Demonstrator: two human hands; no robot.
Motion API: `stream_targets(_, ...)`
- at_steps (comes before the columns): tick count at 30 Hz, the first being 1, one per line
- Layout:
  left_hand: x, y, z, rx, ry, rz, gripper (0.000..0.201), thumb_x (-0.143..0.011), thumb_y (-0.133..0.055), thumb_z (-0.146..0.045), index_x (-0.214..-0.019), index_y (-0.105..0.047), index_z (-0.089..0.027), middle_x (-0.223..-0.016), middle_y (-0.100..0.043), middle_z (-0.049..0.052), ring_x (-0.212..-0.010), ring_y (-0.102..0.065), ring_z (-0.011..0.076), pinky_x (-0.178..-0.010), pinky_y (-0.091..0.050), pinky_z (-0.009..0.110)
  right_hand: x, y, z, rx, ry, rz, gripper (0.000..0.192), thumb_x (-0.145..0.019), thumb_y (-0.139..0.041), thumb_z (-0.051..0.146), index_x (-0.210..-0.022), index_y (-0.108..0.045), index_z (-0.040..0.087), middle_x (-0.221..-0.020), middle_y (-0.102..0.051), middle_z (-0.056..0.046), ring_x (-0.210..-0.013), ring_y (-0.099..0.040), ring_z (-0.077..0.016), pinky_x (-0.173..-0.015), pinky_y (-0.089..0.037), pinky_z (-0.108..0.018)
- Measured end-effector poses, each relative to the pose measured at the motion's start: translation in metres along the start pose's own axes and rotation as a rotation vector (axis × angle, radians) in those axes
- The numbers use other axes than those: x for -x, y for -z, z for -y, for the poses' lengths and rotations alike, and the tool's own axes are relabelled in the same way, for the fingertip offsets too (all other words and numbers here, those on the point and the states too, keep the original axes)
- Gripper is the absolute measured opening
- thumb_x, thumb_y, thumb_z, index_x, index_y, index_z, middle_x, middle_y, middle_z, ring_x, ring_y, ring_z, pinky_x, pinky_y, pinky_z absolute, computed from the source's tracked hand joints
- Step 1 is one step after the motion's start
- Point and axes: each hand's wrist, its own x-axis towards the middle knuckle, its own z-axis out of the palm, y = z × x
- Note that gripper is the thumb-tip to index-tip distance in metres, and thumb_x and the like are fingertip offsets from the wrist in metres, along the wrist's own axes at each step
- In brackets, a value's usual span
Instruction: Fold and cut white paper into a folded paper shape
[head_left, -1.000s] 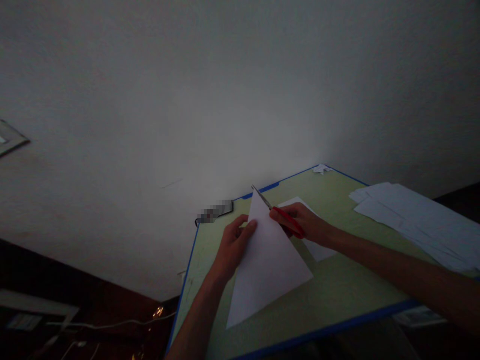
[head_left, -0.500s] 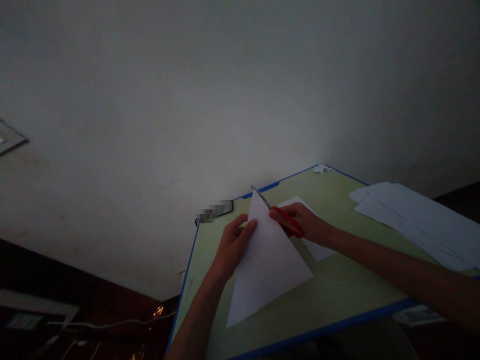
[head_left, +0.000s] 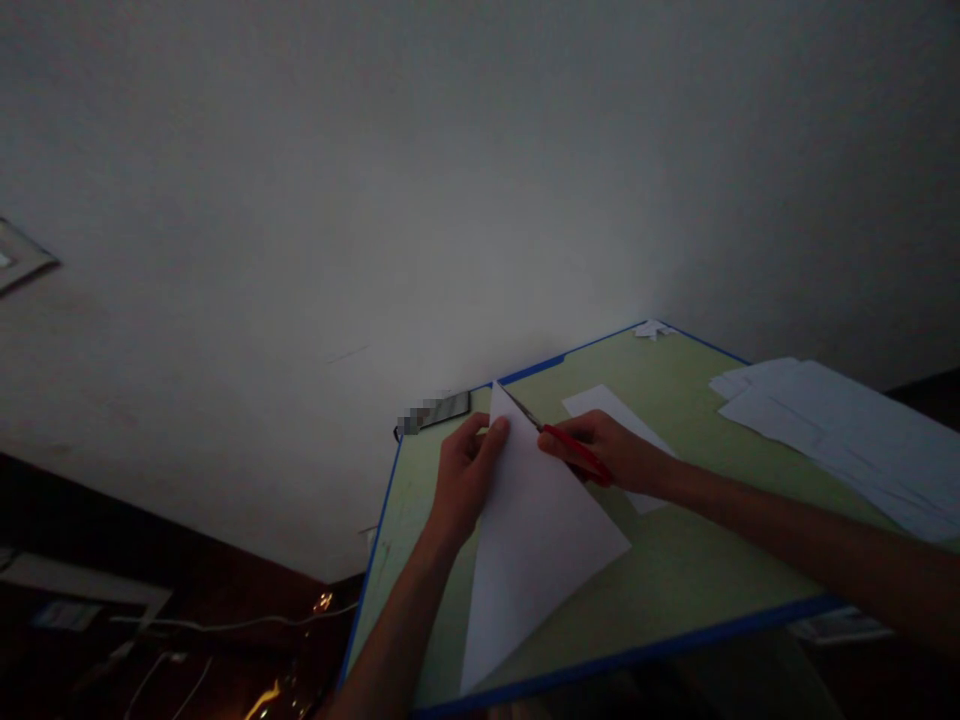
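A folded-looking white sheet of paper, triangular in outline, is held up over the table with its narrow tip pointing away from me. My left hand pinches it near that tip, thumb on top and fingers behind. In my right hand is a pair of scissors with red handles. Their metal blades lie along the paper's right edge by the tip; whether they are cutting into it I cannot tell. Beneath the right hand, a white paper strip rests on the table, partly covered.
The pale green table has a blue edge and stands against a grey wall. White papers are piled on its right side. Small paper scraps lie at the far corner. A dark flat object, partly pixelated, sits at the far left edge.
The paper's tip and my left hand have shifted slightly, the tip now lower and to the left. The scissor blades have come down closer to the paper's edge. My view has tilted a little.
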Motion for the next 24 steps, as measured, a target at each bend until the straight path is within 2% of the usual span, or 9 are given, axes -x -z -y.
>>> stream_targets(4,0.0,0.001,-0.002,-0.02,-0.059,-0.089,0.04,-0.081,-0.072,-0.059,-0.08,-0.066,-0.019,-0.059,-0.061,-0.002,-0.048,-0.055,0.0123,-0.044,-0.039,0.021,0.003,-0.005,0.002,0.012,-0.023,0.029,0.053,-0.085,-0.065,0.066,-0.065,-0.054,0.018,-0.055,-0.044,0.005,-0.046,-0.035,-0.0073,-0.045,-0.023,-0.024)
stream_targets(7,0.0,0.0,-0.005,-0.041,-0.106,-0.119,0.037,-0.081,-0.073,-0.055,-0.078,-0.065,-0.019,-0.063,-0.063,-0.001,-0.051,-0.055,0.0114,-0.047,-0.04,0.02,0.005,-0.009,0.002,0.0,-0.032,0.044,0.052,-0.084,-0.067,0.066,-0.067,-0.056,0.017,-0.056,-0.043,0.004,-0.048,-0.035,-0.0077,-0.045,-0.022,-0.024)
stream_targets(13,-0.002,0.005,-0.013,0.012,-0.222,-0.111,0.029,-0.079,-0.079,-0.042,-0.091,-0.065,-0.019,-0.078,-0.07,0.001,-0.067,-0.064,0.0144,-0.059,-0.049,0.022,0.006,-0.012,0.003,-0.014,0.003,0.023,0.051,-0.083,-0.069,0.063,-0.066,-0.054,0.018,-0.058,-0.044,0.004,-0.05,-0.038,-0.0083,-0.046,-0.026,-0.024)
stream_targets(15,-0.003,0.009,-0.018,0.005,-0.251,-0.13,0.028,-0.081,-0.077,-0.042,-0.091,-0.064,-0.02,-0.073,-0.068,-0.001,-0.063,-0.061,0.0121,-0.057,-0.046,0.019,0.007,-0.013,0.006,-0.011,0.025,0.016,0.051,-0.082,-0.07,0.063,-0.065,-0.055,0.018,-0.059,-0.046,0.003,-0.051,-0.042,-0.0091,-0.048,-0.03,-0.024)
stream_targets(18,-0.003,0.014,-0.028,-0.07,-0.286,-0.195,0.029,-0.085,-0.072,-0.047,-0.085,-0.063,-0.019,-0.06,-0.057,-0.005,-0.05,-0.047,0.0071,-0.047,-0.034,0.016,0.009,-0.012,0.01,-0.022,0.046,0.015,0.05,-0.082,-0.07,0.064,-0.067,-0.058,0.017,-0.06,-0.047,0.003,-0.053,-0.044,-0.0101,-0.049,-0.033,-0.024)
stream_targets(20,-0.001,0.015,-0.035,-0.122,-0.336,-0.241,0.03,-0.086,-0.072,-0.047,-0.082,-0.064,-0.018,-0.06,-0.056,-0.005,-0.05,-0.046,0.0063,-0.046,-0.033,0.015,0.011,-0.009,0.015,0.037,0.087,-0.012,0.048,-0.083,-0.069,0.062,-0.071,-0.064,0.016,-0.062,-0.049,0.002,-0.056,-0.045,-0.0109,-0.051,-0.034,-0.024)
stream_targets(24,0.011,0.012,-0.049,-0.132,-0.399,-0.282,0.025,-0.082,-0.077,-0.042,-0.085,-0.071,-0.018,-0.072,-0.068,-0.001,-0.061,-0.059,0.0093,-0.053,-0.043,0.016,0.016,-0.003,0.035,0.205,0.207,-0.078,0.042,-0.087,-0.068,0.058,-0.092,-0.076,0.017,-0.075,-0.063,-0.002,-0.072,-0.055,-0.0156,-0.066,-0.041,-0.029)
